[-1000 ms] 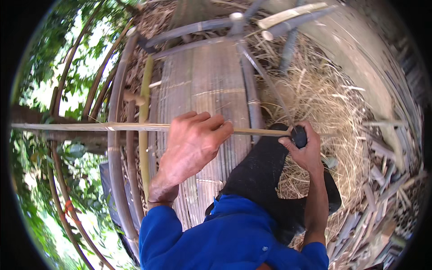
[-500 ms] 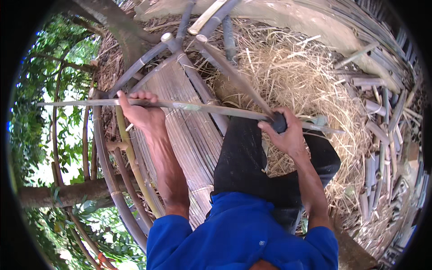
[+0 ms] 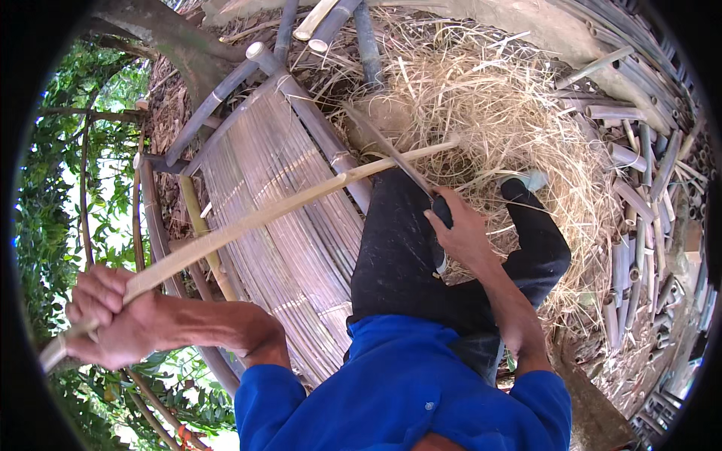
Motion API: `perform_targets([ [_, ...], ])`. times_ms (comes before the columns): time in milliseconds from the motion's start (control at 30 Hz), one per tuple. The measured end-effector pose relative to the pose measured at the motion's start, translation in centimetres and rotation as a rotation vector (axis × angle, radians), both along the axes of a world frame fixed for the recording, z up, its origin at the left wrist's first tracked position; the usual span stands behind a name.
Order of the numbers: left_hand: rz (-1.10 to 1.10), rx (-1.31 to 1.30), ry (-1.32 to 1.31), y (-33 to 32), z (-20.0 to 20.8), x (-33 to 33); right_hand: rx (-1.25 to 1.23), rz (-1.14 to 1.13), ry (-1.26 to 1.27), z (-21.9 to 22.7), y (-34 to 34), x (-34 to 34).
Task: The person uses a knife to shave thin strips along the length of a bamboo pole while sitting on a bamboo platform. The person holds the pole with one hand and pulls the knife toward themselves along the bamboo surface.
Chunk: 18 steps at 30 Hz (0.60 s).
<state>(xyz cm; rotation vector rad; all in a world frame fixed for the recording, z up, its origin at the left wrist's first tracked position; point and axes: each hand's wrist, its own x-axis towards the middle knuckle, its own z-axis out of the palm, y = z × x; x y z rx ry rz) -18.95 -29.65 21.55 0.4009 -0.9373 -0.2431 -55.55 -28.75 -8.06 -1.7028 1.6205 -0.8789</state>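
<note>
My left hand (image 3: 113, 319) is closed around the near end of a long pale bamboo strip (image 3: 278, 210), low at the left. The strip runs up and to the right across a slatted bamboo bench (image 3: 278, 180) and my dark-trousered lap. My right hand (image 3: 462, 233) grips the dark handle of a long knife (image 3: 391, 154) over my right thigh. The blade points up and to the left and crosses the strip close to its far end.
A heap of dry straw-like shavings (image 3: 511, 120) lies beyond my knees. Cut bamboo poles (image 3: 639, 158) are piled along the right. More poles (image 3: 353, 22) lean at the top. A tree trunk (image 3: 180, 45) and green foliage (image 3: 68, 188) fill the left.
My left hand has pulled the bamboo strip back toward the lower left, so the strip now slants instead of lying level. The knife blade has swung up across the strip.
</note>
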Motion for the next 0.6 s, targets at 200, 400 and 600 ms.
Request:
perform_targets([
  [200, 0.051, -0.152, -0.142, -0.3, -1.4, -5.6, 0.072, 0.049, 0.042, -2.5, -3.9, 2.3],
  [400, 0.067, -0.080, -0.157, -5.9, -8.4, -13.2, 0.158, 0.108, -0.027, -2.8, -6.1, 3.1],
  [600, 0.106, -0.039, -0.083, -6.7, -9.2, -15.2, 0.104, 0.101, -0.083, -1.7, -8.6, 4.3],
])
